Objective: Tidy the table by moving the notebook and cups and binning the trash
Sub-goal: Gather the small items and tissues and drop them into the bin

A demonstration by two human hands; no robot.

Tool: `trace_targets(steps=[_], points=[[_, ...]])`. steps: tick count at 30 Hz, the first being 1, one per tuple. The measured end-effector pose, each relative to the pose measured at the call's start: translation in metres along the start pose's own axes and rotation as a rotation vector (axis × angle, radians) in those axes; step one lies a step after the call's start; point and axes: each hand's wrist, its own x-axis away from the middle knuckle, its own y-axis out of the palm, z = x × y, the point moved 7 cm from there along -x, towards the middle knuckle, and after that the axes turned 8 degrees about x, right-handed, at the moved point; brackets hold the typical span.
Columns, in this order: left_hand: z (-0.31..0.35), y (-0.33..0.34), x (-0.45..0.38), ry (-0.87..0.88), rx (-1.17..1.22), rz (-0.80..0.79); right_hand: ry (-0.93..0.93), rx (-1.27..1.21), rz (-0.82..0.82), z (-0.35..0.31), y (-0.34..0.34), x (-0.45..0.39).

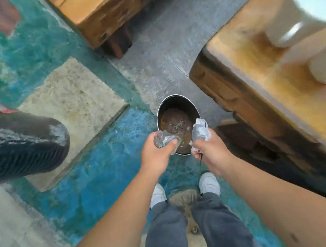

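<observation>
A round metal bin (176, 104) stands on the floor in front of my feet, with dark contents inside. My left hand (157, 156) holds a crumpled clear plastic wrapper (163, 139) just above the bin's near rim. My right hand (211, 149) grips a crumpled white paper (200, 131) over the bin's right rim. Two white cups (314, 1) stand on the wooden table (258, 77) at the right, blurred. No notebook is in view.
A wooden bench (108, 9) sits beyond the bin. A large black planter (17, 145) leans in at the left. The floor is painted blue-green with stone slabs (72, 104). My white shoes (209, 183) stand close behind the bin.
</observation>
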Motion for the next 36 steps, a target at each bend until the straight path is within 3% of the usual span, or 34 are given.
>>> trace_targets(steps=[7, 13, 24, 30, 36], points=[[-0.1, 0.063, -0.117, -0.206, 0.264, 0.003, 0.148, -0.127, 0.001, 0.064, 0.025, -0.135], [-0.142, 0.099, -0.177, -0.308, 0.466, 0.049, 0.281, -0.233, 0.077, 0.097, 0.033, -0.204], [-0.176, 0.128, -0.197, -0.642, 0.838, 0.21, 0.419, -0.542, 0.109, 0.125, 0.032, -0.231], [-0.192, 0.134, -0.208, -0.745, 0.847, 0.314, 0.435, -0.509, 0.15, 0.128, 0.03, -0.242], [-0.199, 0.141, -0.219, -0.776, 0.905, 0.362, 0.438, -0.428, 0.021, 0.132, 0.036, -0.247]])
